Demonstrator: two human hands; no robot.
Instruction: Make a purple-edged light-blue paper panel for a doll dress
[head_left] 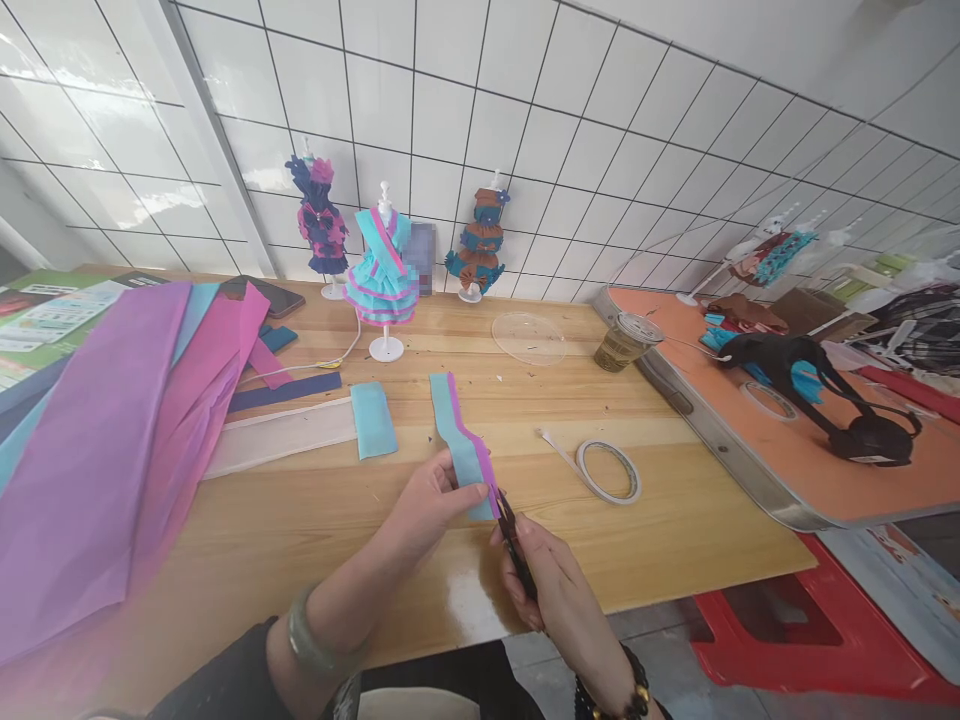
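Between the thumb and fingers of my left hand is a light-blue paper strip with a purple edge. Its far end reaches away over the wooden table. My right hand grips a pair of black scissors, their blades at the purple edge near the strip's close end. A roll of white tape lies to the right, its loose end pulled out. Left of the strip is a folded light-blue piece, touching a long whitish strip.
Large purple and pink sheets cover the left side. Small dressed mannequins, one in a blue-and-pink dress, stand by the tiled wall. A plastic cup is near the orange table, which holds a black strapped item.
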